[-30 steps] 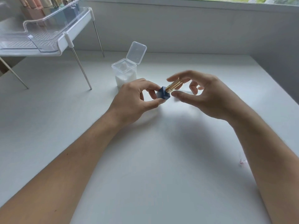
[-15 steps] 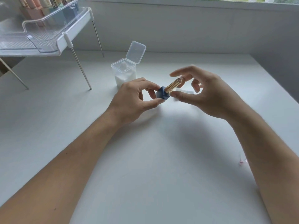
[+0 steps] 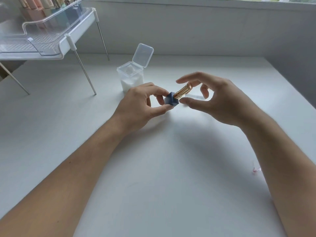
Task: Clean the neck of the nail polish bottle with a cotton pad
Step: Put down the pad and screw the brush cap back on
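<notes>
The nail polish bottle is a small blue cube with a long gold cap, tilted up to the right above the table. My left hand pinches the blue body between thumb and fingers. My right hand hovers around the cap, with the index finger above it and the thumb just below. A gap shows on both sides, and the fingers are loosely spread. A clear box of white cotton pads stands just behind the hands with its lid flipped up. No pad is in either hand.
A white rack on thin metal legs stands at the back left. It holds a clear tray and several polish bottles. A small pink scrap lies on the white table by my right forearm. A wall and window sill run along the far edge.
My right index finger and thumb have lifted apart from the gold cap, which they held a second ago. The left hand and the bottle have stayed in place.
</notes>
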Demonstrator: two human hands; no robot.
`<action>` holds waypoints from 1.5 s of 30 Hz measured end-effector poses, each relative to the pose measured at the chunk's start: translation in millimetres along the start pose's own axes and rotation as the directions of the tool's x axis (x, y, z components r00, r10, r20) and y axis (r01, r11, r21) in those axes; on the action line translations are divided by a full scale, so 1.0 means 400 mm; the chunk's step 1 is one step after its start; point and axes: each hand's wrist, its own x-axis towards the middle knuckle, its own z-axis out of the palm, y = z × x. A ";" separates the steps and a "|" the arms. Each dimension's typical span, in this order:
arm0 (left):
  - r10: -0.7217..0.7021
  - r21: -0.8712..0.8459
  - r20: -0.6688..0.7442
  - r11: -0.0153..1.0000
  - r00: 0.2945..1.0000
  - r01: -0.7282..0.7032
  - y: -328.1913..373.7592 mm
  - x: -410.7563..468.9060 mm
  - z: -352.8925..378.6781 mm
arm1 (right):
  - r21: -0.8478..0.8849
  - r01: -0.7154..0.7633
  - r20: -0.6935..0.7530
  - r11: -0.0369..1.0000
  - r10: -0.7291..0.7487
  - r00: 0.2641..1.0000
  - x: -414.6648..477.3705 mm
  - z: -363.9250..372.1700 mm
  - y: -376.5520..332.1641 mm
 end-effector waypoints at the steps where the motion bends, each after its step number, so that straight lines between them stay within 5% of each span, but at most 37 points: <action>1: -0.001 0.000 0.001 1.000 1.000 0.001 -0.001 0.000 0.000 | 0.002 0.019 0.003 1.000 -0.019 1.000 0.000 -0.002 0.001; 10: -0.014 0.019 0.019 1.000 1.000 0.013 -0.008 0.000 0.002 | 0.025 -0.009 -0.097 1.000 0.011 0.995 0.007 0.024 0.022; 17: -0.012 0.025 0.014 1.000 1.000 0.012 -0.012 0.001 0.000 | 0.148 0.054 0.018 0.988 -0.057 0.998 0.000 0.006 0.009; 23: -0.007 0.027 0.008 1.000 1.000 0.007 -0.014 0.000 -0.002 | 0.106 0.031 -0.144 0.994 -0.015 0.989 0.011 0.051 0.017; 31: 0.015 0.004 -0.010 1.000 1.000 -0.015 -0.010 0.000 0.000 | 0.182 0.035 -0.012 0.983 -0.033 0.999 0.002 0.016 0.009; 45: 0.103 0.030 -0.195 0.995 0.975 -0.099 0.012 -0.008 0.001 | 0.373 0.042 -0.181 0.927 0.028 0.983 0.008 0.036 -0.006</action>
